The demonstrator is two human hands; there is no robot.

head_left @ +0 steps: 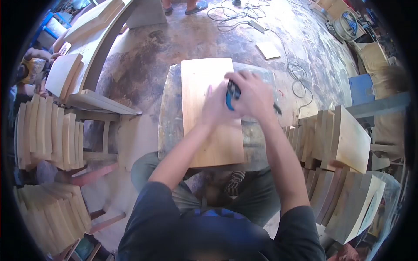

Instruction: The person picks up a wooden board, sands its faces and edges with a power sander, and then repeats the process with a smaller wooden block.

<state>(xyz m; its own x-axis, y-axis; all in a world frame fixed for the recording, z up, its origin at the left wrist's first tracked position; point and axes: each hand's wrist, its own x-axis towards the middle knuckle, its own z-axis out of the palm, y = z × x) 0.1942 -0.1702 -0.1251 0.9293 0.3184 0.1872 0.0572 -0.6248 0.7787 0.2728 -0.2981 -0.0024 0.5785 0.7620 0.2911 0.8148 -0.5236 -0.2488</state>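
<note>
A pale wooden board (204, 143) lies lengthwise in front of me on a worn, stained work surface (170, 108). Over its right half is a blue-and-black power sander (230, 96), largely covered by my hands. My right hand (253, 93) wraps round its top, fingers curled over the dark part. My left hand (219, 103), smeared by motion, is closed against the sander's left side with the thumb pointing away from me; its other fingers are mostly hidden. A dark piece sticks out to the right past my right wrist.
Stacked boards stand on the left (43, 130) and right (348, 139). A long bench (98, 61) carries more boards at upper left, where another person's arm (41, 54) shows. Cables (300, 78) and a square wooden piece (268, 50) lie on the floor. Someone's feet (196, 7) are at the top.
</note>
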